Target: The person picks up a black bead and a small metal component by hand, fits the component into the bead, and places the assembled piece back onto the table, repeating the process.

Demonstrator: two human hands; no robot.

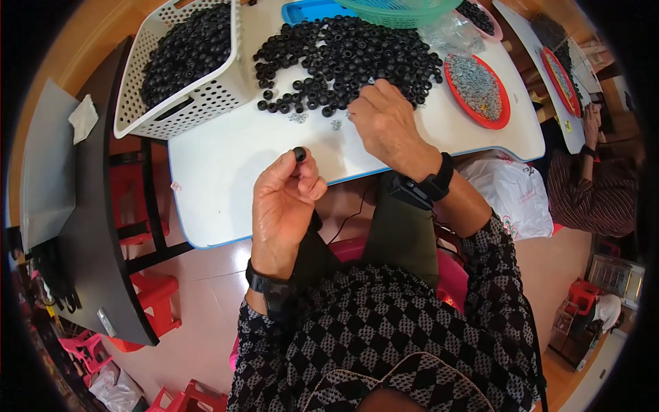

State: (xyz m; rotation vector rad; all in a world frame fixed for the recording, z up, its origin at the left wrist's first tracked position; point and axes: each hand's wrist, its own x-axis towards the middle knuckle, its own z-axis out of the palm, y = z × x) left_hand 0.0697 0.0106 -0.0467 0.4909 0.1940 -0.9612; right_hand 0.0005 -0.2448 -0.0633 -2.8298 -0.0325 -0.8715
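Observation:
Between the thumb and fingers of my left hand (280, 206), a small round black piece with a hole (299, 154) is pinched above the white table's front part. My right hand (391, 127) is at the near edge of a heap of similar black pieces (350, 51), its fingers curled down and close together. Its fingertips are partly hidden, so whatever they hold cannot be made out. Small clusters of shiny metal bits (336, 125) lie on the tabletop (226, 165) just left of it.
A white perforated basket (206, 93) full of black pieces stands at the left. A red plate (506, 113) of small metal parts is at the right. Behind the heap are a blue tray (302, 9) and a green basket (405, 15). Another person's hand (592, 127) is at a neighbouring table.

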